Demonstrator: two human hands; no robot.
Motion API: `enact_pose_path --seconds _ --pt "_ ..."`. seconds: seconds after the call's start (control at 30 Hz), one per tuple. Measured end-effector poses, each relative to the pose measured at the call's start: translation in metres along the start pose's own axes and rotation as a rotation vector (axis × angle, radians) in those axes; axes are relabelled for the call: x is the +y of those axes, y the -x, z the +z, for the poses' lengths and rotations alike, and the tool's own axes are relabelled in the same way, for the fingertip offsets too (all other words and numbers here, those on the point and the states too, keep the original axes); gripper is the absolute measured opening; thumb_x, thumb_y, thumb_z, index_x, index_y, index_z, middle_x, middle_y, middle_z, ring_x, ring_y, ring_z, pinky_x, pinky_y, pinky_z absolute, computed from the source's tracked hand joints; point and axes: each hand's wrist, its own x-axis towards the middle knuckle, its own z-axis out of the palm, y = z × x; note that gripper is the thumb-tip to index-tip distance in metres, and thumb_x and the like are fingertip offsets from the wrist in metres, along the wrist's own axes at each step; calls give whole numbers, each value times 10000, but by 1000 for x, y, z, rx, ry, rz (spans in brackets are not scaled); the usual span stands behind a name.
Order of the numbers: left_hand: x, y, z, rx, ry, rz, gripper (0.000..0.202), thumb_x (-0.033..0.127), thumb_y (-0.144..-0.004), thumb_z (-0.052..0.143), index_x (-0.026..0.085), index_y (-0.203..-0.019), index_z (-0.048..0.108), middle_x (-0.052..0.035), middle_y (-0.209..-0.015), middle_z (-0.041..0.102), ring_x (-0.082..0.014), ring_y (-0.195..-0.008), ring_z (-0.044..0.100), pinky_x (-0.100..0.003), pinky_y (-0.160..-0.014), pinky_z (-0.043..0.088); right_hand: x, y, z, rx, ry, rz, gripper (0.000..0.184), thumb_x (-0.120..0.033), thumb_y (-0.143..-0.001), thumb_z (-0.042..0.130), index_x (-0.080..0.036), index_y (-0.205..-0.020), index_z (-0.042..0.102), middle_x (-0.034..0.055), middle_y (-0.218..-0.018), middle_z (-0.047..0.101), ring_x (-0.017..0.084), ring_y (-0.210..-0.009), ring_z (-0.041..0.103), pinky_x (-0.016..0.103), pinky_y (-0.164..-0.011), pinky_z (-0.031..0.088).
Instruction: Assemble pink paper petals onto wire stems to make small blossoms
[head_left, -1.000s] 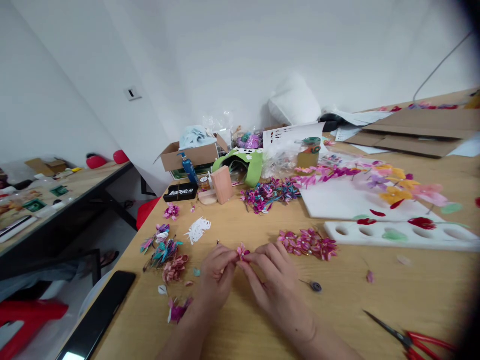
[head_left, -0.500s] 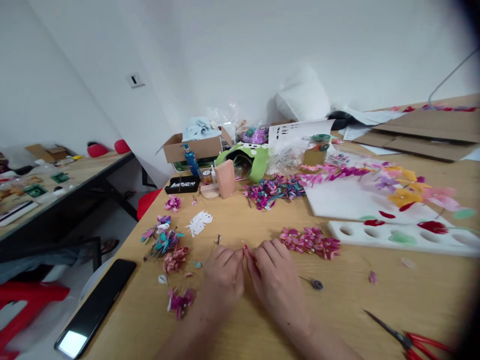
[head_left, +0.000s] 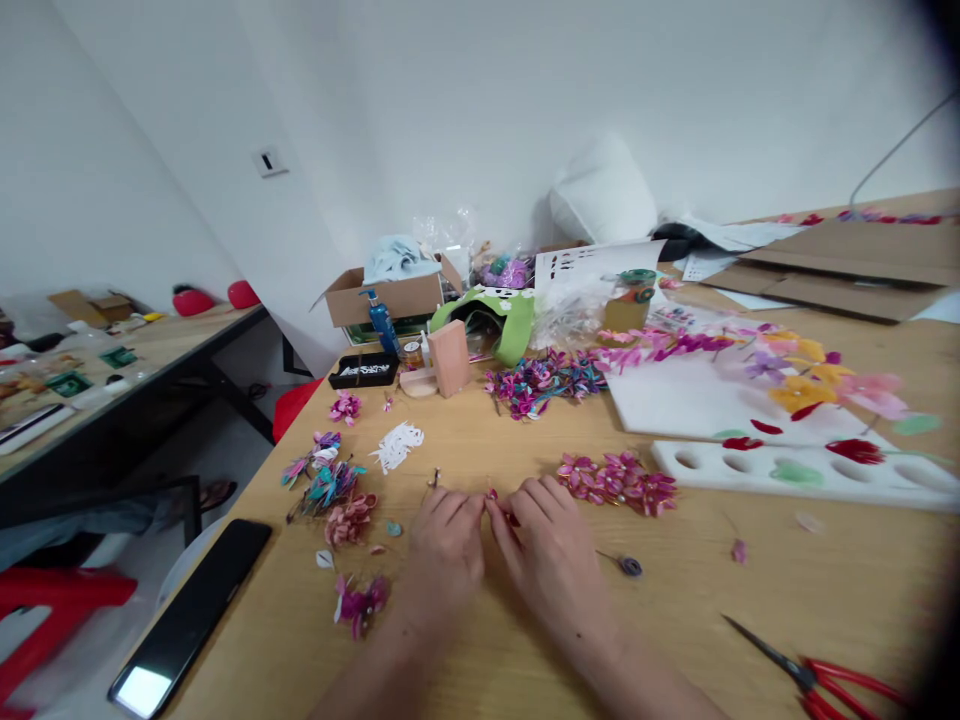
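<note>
My left hand [head_left: 447, 543] and my right hand [head_left: 551, 545] rest side by side on the wooden table [head_left: 675, 600], fingertips pinched together on a small pink paper flower [head_left: 493, 497] between them. A cluster of pink flowers [head_left: 616, 479] lies just right of my right hand. Pink and teal flowers [head_left: 334, 490] and a magenta one [head_left: 361, 603] lie to the left of my left hand. A small dark wire coil [head_left: 631, 566] sits to the right of my right hand.
Red-handled scissors [head_left: 825, 676] lie at the front right. A black phone [head_left: 191, 615] lies at the table's left edge. A white foam tray with holes [head_left: 802, 472], a white board with flowers [head_left: 675, 400], a cardboard box [head_left: 390, 295] and a blue pump bottle [head_left: 382, 322] stand farther back.
My hands have lowered slightly and closed tighter together over the small flower, which now shows less. The view has shifted a little.
</note>
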Motion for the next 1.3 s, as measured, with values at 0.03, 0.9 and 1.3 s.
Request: enact_pose_path --seconds 0.03,0.9,1.3 --pt "-2 -2 -1 -21 50 -39 220 94 -870 425 134 -917 637 -73 -736 627 -189 -712 534 -300 -655 428 0 0 -1 0 -40 12 277 -199 -923 444 -179 -651 490 42 -666 498 183 -681 429 320 -631 335" --pt "-29 -15 -24 -576 1259 -396 316 426 -743 673 128 -661 738 -83 -681 635 -163 -668 535 -262 -629 392 12 -18 -9 -478 -1495 615 333 -422 -641 778 -140 -638 600 -2 -564 618 110 -516 545 242 -535 413" --pt "-29 -20 -50 8 1657 -428 200 341 -680 748 203 -557 672 33 -412 423 -114 -511 449 -272 -596 407 19 -13 0 -324 -1311 646 362 -508 -772 632 -149 -722 625 -3 -603 553 101 -552 463 228 -536 351"
